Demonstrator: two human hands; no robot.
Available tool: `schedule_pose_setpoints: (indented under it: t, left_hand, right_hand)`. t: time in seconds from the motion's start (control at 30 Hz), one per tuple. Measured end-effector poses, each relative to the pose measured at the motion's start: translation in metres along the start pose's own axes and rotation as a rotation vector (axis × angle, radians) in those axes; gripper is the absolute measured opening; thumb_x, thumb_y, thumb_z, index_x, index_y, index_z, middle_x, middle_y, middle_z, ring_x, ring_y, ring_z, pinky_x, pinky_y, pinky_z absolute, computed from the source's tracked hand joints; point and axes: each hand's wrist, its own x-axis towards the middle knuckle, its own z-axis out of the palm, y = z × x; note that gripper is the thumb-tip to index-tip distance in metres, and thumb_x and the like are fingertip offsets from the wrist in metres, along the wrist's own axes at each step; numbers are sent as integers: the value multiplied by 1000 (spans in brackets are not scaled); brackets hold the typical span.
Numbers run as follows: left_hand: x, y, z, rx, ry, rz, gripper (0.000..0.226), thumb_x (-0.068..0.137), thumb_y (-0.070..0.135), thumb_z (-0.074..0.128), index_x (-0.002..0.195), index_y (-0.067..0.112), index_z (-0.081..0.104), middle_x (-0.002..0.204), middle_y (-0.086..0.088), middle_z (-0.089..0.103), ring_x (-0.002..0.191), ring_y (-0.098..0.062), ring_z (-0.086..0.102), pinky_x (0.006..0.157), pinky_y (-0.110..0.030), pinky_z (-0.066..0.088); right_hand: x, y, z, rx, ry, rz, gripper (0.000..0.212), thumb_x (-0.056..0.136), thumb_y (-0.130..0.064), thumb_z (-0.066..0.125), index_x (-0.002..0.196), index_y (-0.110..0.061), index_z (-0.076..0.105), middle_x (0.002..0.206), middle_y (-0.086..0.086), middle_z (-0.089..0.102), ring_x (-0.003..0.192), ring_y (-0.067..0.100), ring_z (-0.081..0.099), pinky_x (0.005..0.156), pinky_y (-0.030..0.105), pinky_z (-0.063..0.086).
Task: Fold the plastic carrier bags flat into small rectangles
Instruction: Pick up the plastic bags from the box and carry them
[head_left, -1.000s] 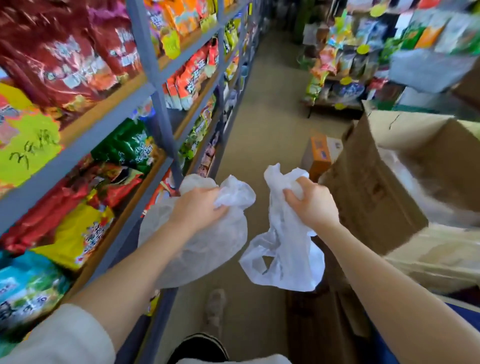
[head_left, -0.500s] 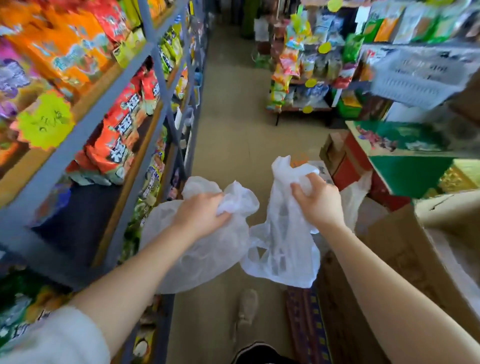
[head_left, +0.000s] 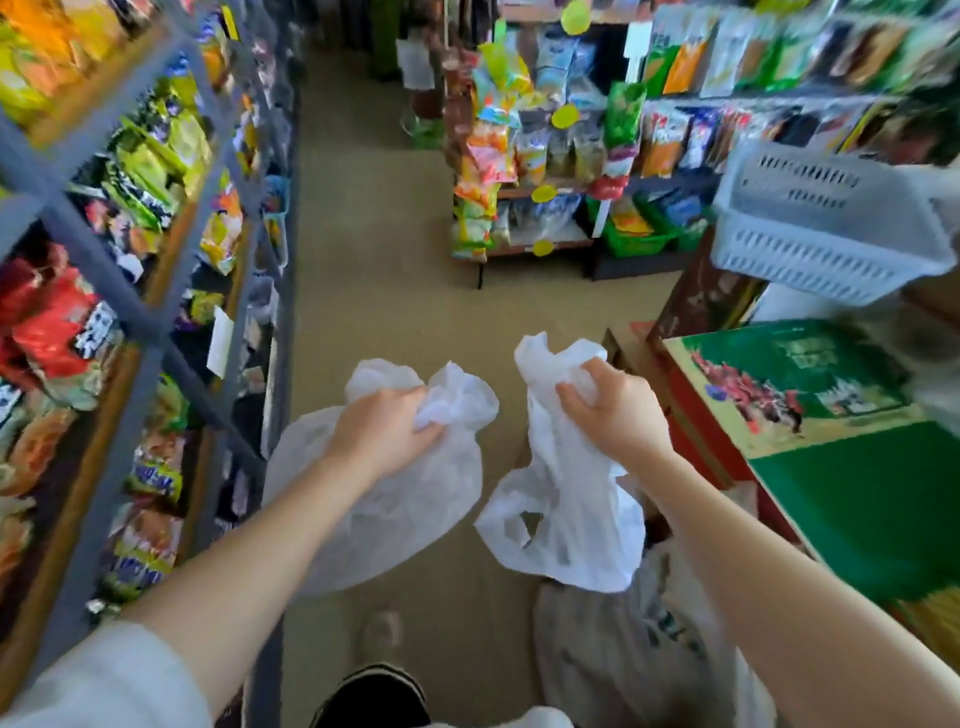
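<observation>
Thin, crinkled plastic film in both bags: left bag (head_left: 395, 499) translucent and cloudy, right bag (head_left: 571, 514) whiter, more opaque, softly sheened. Painted metal in the rack (head_left: 140, 317), matt grey-blue, with bare wood along the shelf edges. Glossy printed foil and plastic on the packets (head_left: 57, 332). Moulded plastic in the basket (head_left: 826, 228), pale, slotted, dull. Printed card on the box (head_left: 810, 395), smooth, slightly shiny green. Matt, faintly grainy beige on the floor (head_left: 384, 270). Soft white cloth on the sleeve (head_left: 104, 686).
</observation>
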Motion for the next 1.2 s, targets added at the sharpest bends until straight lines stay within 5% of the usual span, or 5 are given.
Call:
schedule_pose_setpoints:
  t: [0.5, 0.67, 0.8, 0.97, 1.2]
  left_hand:
    - [402, 113, 25, -79, -375, 698, 33, 79, 50, 37, 70, 21, 50, 68, 2, 56, 71, -21, 60, 60, -34, 50]
    - [446, 221, 45, -125, -346, 963, 39, 79, 59, 33, 81, 25, 54, 78, 5, 59, 74, -17, 60, 62, -33, 52]
    - [453, 307, 56, -209, -279, 1135, 41, 85, 43, 56, 105, 8, 57, 113, -3, 48, 87, -25, 56, 62, -31, 39]
    - [424, 402, 82, -424, -274, 1441, 35, 83, 28, 66, 101, -1, 58, 112, -13, 48, 81, -29, 56, 65, -33, 47]
    - [421, 469, 214, -122, -439, 1503, 27, 89, 28, 55, 109, 9, 51, 116, -3, 43, 96, -18, 49, 79, -28, 45]
  right_hand:
    - [187, 129, -1, 377, 656, 891, 53, 84, -46, 57, 113, -1, 57, 91, 3, 51, 82, 17, 43, 74, 29, 33]
    - [176, 179, -54, 353, 962, 1065, 40, 86, -39, 56, 85, 2, 53, 74, 8, 48, 70, 20, 40, 58, 32, 30]
    - [176, 211, -104, 161, 1124, 1088, 40, 90, -32, 54, 100, 7, 53, 88, 27, 59, 82, 43, 52, 68, 41, 44]
    - [175, 254, -140, -71, 1170, 1205, 37, 89, -40, 53, 99, -5, 57, 82, 10, 59, 78, 31, 57, 67, 33, 44]
    - [170, 311, -105, -212, 945, 1282, 36, 94, -34, 50, 121, -10, 47, 97, 6, 56, 84, 26, 55, 68, 36, 43]
